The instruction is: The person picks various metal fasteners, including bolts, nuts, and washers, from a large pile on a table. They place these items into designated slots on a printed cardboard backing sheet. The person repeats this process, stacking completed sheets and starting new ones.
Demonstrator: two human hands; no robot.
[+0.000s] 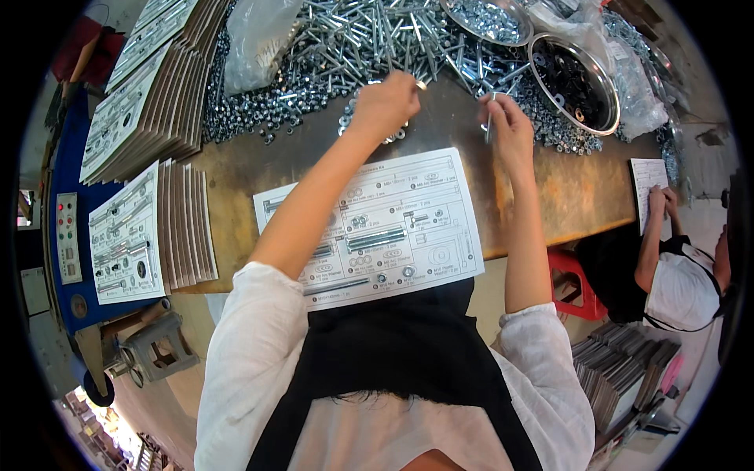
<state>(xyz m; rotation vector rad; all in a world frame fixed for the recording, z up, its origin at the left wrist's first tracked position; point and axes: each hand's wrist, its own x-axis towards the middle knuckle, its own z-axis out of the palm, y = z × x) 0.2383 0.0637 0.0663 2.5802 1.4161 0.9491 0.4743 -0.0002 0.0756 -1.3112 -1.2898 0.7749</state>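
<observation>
My left hand [386, 104] is closed with its fingers curled, beside a small heap of washers [397, 135]. A small shiny piece shows at its fingertips, too small to name. Pinched in my right hand [510, 133] is a silver bolt [488, 129], held above the worktable. Between my forearms, a printed hardware card [440, 271] lies at the table's front edge, partly under my left forearm. Long bolts [375, 239] appear on its middle, along with outlines of nuts and washers; I cannot tell whether all of these are printed.
Loose bolts [353, 39] and nuts [271, 102] pile across the back of the worktable [565, 204]. Metal bowls hold black washers [569, 82] and small silver parts [491, 22]. Stacked cards [126, 235] stand at left. Another person [679, 275] works at right, near a red stool [577, 286].
</observation>
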